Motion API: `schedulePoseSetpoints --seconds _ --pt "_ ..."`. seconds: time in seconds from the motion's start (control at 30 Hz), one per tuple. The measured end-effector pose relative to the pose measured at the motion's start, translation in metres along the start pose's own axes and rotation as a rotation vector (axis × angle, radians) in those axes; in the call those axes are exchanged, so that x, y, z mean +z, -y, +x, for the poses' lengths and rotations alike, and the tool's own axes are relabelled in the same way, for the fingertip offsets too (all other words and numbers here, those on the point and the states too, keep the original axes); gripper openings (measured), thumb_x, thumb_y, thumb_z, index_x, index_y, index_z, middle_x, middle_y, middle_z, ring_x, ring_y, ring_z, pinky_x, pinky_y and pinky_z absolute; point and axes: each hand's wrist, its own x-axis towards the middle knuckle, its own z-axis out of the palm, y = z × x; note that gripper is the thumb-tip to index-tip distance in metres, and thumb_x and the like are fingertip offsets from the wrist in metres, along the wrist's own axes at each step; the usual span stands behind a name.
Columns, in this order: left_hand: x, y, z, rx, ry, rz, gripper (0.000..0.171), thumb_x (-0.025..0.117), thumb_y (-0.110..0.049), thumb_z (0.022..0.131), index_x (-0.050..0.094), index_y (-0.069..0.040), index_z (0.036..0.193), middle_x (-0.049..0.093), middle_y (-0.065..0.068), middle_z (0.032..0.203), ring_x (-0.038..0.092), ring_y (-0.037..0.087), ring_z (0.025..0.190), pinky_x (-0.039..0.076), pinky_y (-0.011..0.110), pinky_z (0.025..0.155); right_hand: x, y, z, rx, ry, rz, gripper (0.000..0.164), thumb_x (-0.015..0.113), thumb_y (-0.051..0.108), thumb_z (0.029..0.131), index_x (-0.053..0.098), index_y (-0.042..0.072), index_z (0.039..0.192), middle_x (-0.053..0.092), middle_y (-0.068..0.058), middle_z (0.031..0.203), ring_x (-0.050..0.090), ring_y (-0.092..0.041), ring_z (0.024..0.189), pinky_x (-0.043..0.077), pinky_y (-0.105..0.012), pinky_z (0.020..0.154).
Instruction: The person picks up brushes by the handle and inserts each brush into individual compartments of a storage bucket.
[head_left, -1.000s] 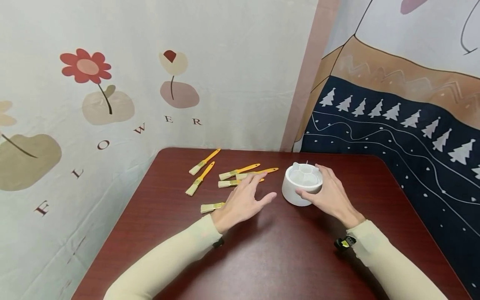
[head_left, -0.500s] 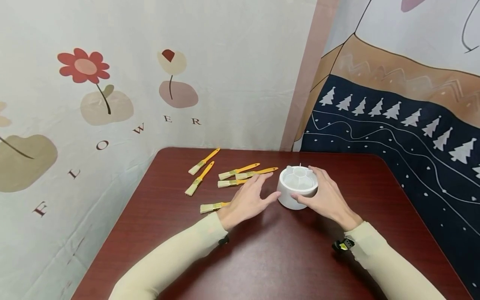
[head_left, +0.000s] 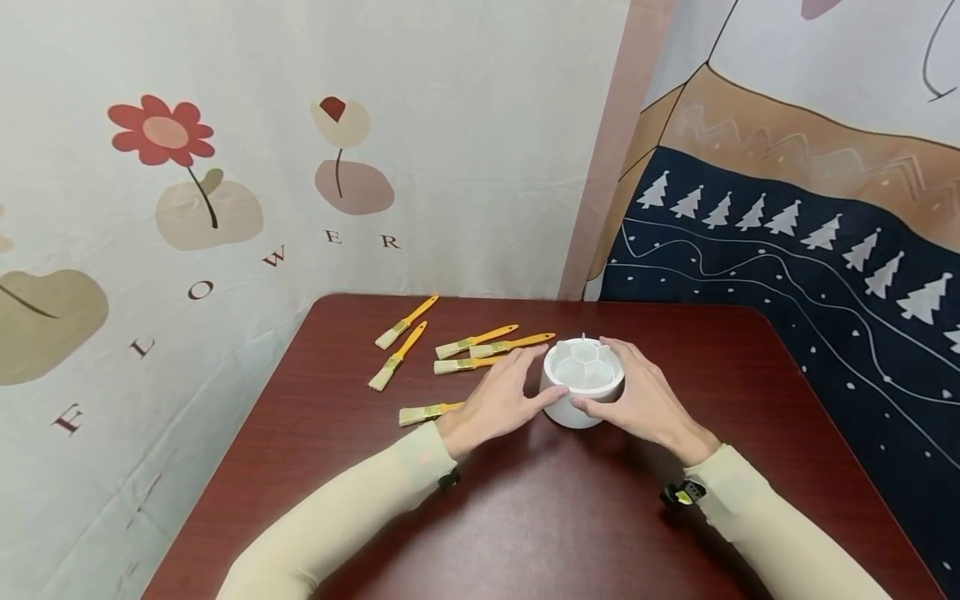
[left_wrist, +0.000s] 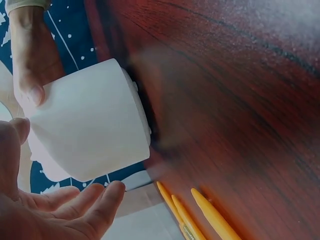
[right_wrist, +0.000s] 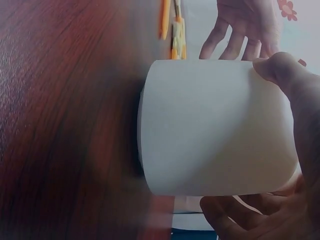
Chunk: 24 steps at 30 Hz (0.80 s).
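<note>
A white round brush-washing pot [head_left: 573,410], its top divided into flower-shaped sections, stands upright near the middle of the table. My right hand [head_left: 648,402] grips its right side, thumb across the front wall and fingers around the back. On the opposite side, my left hand [head_left: 497,398] is spread, with the thumb tip right at the front rim. In the left wrist view, the left fingers [left_wrist: 102,205] extend beside the pot [left_wrist: 87,122] with a gap between. The right wrist view shows the plain wall of the pot [right_wrist: 215,125] and the right thumb [right_wrist: 275,65] against it.
Several flat paintbrushes with yellow handles lie left of the pot, one brush [head_left: 399,357] further left and another brush [head_left: 423,414] partly hidden behind the left hand. Printed cloth [head_left: 480,150] hangs behind the dark red table [head_left: 525,517].
My right hand has brought the pot left and slightly toward me. The left hand has shifted a little right, and its thumb has come to the pot's rim.
</note>
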Motion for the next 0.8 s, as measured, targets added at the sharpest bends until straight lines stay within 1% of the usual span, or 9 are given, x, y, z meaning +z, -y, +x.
schedulePoseSetpoints --seconds 0.13,0.3,0.43,0.63,0.8 --pt "-0.003 0.000 -0.002 -0.002 0.000 -0.023 0.087 0.077 -0.062 0.109 0.051 -0.011 0.174 0.061 0.014 0.173 0.061 0.037 0.158 0.055 0.057 0.130 0.001 0.004 0.001 -0.024 0.015 0.002 0.112 0.101 0.055 0.088 0.047 0.009 0.174 0.059 -0.019 0.168 0.069 -0.042 0.142 0.064 -0.067 0.113" --pt "-0.005 0.000 -0.007 0.010 -0.012 -0.038 0.084 0.079 -0.059 0.109 0.055 -0.007 0.171 0.066 0.018 0.165 0.067 0.036 0.149 0.060 0.054 0.123 0.002 0.008 0.000 -0.021 0.061 0.019 0.115 0.099 0.062 0.088 0.046 0.010 0.175 0.057 -0.018 0.171 0.068 -0.040 0.143 0.064 -0.067 0.113" --pt "-0.006 0.001 -0.012 0.013 -0.016 -0.040 0.081 0.080 -0.058 0.108 0.059 -0.007 0.168 0.069 0.017 0.160 0.069 0.035 0.146 0.061 0.052 0.123 0.002 0.010 -0.002 -0.011 0.091 0.025 0.118 0.097 0.067 0.088 0.044 0.010 0.176 0.056 -0.017 0.172 0.067 -0.041 0.146 0.063 -0.069 0.115" --pt "-0.009 0.002 -0.017 0.043 -0.034 -0.043 0.076 0.083 -0.053 0.107 0.064 -0.005 0.163 0.070 0.014 0.159 0.072 0.032 0.145 0.062 0.049 0.122 0.003 0.012 -0.004 -0.030 0.094 0.015 0.119 0.096 0.068 0.088 0.044 0.008 0.177 0.057 -0.018 0.173 0.065 -0.041 0.149 0.060 -0.070 0.118" --pt "-0.010 0.004 -0.018 0.045 -0.026 -0.031 0.077 0.083 -0.055 0.107 0.064 -0.005 0.162 0.070 0.014 0.160 0.072 0.031 0.145 0.062 0.048 0.123 0.002 0.014 -0.005 -0.033 0.108 0.025 0.113 0.093 0.066 0.093 0.044 0.009 0.178 0.056 -0.017 0.174 0.062 -0.041 0.154 0.056 -0.072 0.123"
